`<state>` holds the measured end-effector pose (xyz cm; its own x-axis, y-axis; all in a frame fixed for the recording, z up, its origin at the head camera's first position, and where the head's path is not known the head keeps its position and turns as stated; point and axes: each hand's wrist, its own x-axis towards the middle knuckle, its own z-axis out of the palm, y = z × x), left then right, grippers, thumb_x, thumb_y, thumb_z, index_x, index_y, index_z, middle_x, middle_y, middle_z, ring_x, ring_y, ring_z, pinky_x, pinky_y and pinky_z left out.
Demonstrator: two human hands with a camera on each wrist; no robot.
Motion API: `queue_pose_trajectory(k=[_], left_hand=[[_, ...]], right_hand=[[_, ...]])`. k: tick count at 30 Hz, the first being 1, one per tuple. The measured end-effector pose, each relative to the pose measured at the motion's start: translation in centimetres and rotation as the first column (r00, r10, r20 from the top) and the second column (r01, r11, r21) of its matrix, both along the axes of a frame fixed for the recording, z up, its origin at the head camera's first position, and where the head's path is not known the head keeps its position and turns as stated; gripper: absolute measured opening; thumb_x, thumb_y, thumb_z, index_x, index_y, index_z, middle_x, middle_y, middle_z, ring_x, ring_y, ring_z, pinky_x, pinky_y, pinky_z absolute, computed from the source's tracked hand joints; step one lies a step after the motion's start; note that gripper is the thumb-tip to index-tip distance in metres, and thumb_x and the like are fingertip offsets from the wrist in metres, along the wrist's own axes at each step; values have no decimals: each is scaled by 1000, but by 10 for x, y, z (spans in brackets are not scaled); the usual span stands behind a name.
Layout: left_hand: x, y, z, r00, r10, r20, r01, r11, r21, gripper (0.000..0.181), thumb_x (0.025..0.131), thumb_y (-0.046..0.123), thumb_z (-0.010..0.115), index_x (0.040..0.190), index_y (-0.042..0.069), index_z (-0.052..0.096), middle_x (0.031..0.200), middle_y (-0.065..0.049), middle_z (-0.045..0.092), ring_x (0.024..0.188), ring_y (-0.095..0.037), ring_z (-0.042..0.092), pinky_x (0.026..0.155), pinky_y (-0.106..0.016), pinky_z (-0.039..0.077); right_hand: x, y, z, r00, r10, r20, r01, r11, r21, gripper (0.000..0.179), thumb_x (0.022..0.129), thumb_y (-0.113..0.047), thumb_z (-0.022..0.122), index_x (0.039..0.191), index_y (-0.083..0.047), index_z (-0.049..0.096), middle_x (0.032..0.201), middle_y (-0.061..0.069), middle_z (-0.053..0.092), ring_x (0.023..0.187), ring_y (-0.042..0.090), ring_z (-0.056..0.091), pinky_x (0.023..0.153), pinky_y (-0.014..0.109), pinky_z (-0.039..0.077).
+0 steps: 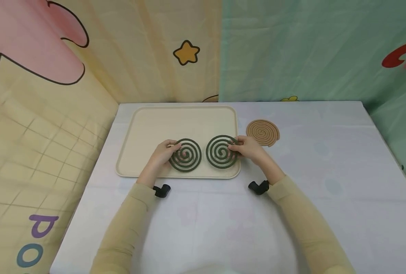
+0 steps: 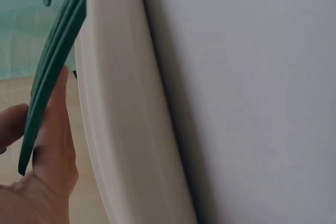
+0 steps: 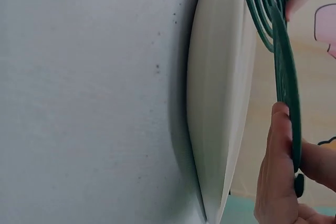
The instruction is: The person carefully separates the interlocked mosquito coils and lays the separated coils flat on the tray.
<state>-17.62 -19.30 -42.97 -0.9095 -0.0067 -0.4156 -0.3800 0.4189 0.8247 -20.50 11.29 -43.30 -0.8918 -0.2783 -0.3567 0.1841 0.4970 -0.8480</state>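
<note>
My left hand (image 1: 162, 153) pinches the left edge of a dark green mosquito coil (image 1: 192, 164), thumb on top and fingers beneath. A second green mosquito coil (image 1: 214, 153) is held by its right edge in my right hand (image 1: 249, 147). Side by side, with a small gap between them, both coils are over the front part of a cream tray (image 1: 148, 121). In the left wrist view the held coil (image 2: 50, 77) slants between thumb and fingers beside the tray's rim. The right wrist view has its coil (image 3: 287, 82) edge-on in the grip.
A brown spiral coil (image 1: 262, 132) lies on the white-covered table (image 1: 326, 160), just right of the tray. Patterned curtains (image 1: 275, 49) hang behind the table and along its sides. A black wrist mount (image 1: 259, 187) sticks out from each sleeve, close over the tabletop.
</note>
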Motion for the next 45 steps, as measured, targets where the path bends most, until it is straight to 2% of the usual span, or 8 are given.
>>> queue_pose_trajectory(k=[5, 10, 19, 26, 32, 37, 42, 45], left_hand=[[-1, -11, -1, 993, -2, -119, -22, 979, -201, 42, 100, 27, 58, 132, 1, 55, 126, -23, 64, 121, -37, 58, 105, -48, 46], [-5, -15, -6, 978, -6, -209, -58, 952, -301, 37, 99, 23, 60, 129, 1, 58, 122, -23, 64, 106, -35, 63, 88, -40, 54], [-8, -15, -12, 973, -33, -228, -49, 938, -342, 46, 91, -1, 65, 135, -1, 54, 135, -25, 53, 128, -41, 48, 110, -49, 41], [-2, -15, -7, 979, -78, -189, 8, 938, -347, 44, 95, 3, 59, 138, -1, 51, 142, -24, 49, 137, -41, 41, 115, -51, 35], [3, -13, 2, 982, -84, -171, 25, 948, -318, 45, 99, 11, 55, 142, 1, 46, 148, -26, 43, 140, -44, 36, 115, -56, 33], [6, -1, 14, 965, -77, -252, 11, 967, -256, 44, 101, 17, 52, 142, 3, 47, 150, -24, 41, 141, -44, 34, 113, -60, 33], [4, 51, 29, 950, -58, -306, 47, 998, -43, 37, 102, 19, 53, 137, 7, 53, 141, -15, 53, 130, -34, 49, 107, -49, 44], [2, 99, 30, 958, -101, -268, 138, 983, 121, 36, 102, 17, 54, 136, 7, 54, 135, -15, 58, 121, -32, 58, 100, -42, 51]], right_hand=[[-4, -14, 0, 997, 30, -66, -22, 993, 118, 43, 95, -18, 66, 132, 0, 53, 106, 16, 68, 78, 15, 61, 67, 23, 49], [-4, -27, 0, 987, 74, -141, -35, 965, 260, 45, 95, -21, 67, 133, -2, 52, 114, 19, 66, 91, 24, 63, 73, 28, 50], [0, -31, -1, 974, 129, -188, -51, 926, 373, 52, 91, -18, 71, 136, 1, 53, 128, 22, 60, 117, 36, 59, 98, 44, 52], [4, -30, 2, 971, 138, -195, -59, 931, 361, 56, 90, -16, 72, 139, 1, 51, 132, 22, 56, 124, 36, 54, 104, 46, 48], [9, -19, 4, 973, 136, -186, -73, 947, 313, 52, 94, -18, 67, 141, -2, 51, 140, 22, 52, 130, 37, 51, 104, 48, 48], [-1, 13, 17, 976, 43, -214, 8, 972, 233, 45, 97, -21, 63, 138, -4, 55, 139, 21, 55, 130, 37, 51, 104, 49, 48], [-21, 64, 32, 966, -64, -250, 117, 972, 203, 44, 100, -26, 57, 137, -2, 55, 138, 23, 56, 128, 39, 51, 105, 53, 44], [-31, 89, 33, 972, -76, -222, 132, 960, 246, 47, 102, -30, 53, 139, 0, 51, 141, 26, 51, 132, 42, 46, 108, 56, 40]])
